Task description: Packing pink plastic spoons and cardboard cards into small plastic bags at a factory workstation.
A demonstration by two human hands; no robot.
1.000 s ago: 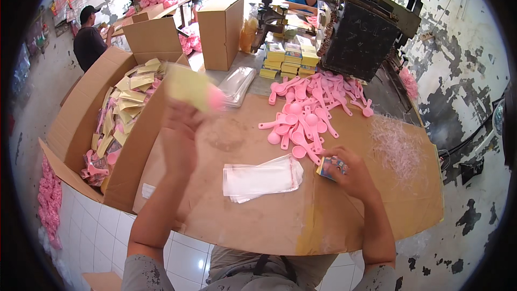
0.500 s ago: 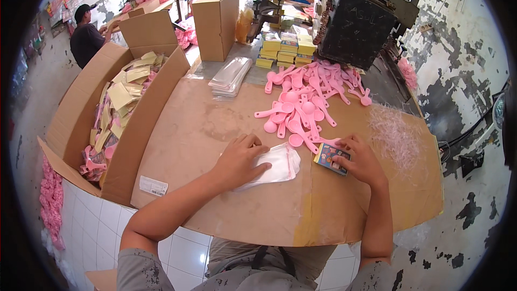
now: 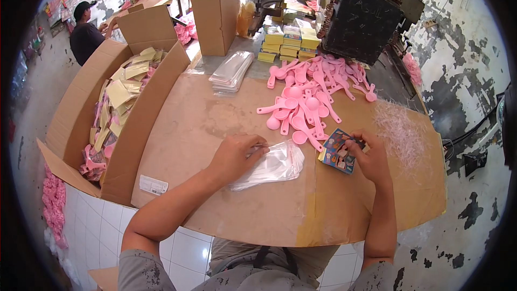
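My left hand (image 3: pixel 239 156) is at the left side of a stack of clear plastic bags (image 3: pixel 283 164). Its thumb and fingertips are drawn together on the film of the top bag, which looks slightly raised. To the right, my right hand (image 3: pixel 369 156) pinches a blue printed card (image 3: pixel 340 152) at its right edge. Beneath that card the yellowish edges of a small card stack show at the left; the rest is hidden. Just beyond both hands lies a pile of pink plastic measuring spoons (image 3: pixel 301 108), one handle almost touching the cards.
An open carton (image 3: pixel 145 124) on the left holds packed cards and pink spoons. Farther back lie more clear bags (image 3: pixel 231 73), stacked cards (image 3: pixel 289 43), a tall cardboard box (image 3: pixel 215 19) and a black machine (image 3: pixel 361 21). Clear shredded strips (image 3: pixel 398 132) lie right. A co-worker (image 3: pixel 86 32) sits far left.
My right hand has tilted the top card up off its stack. The left thumb and fingers have come closer together on the top bag, whose film has shifted.
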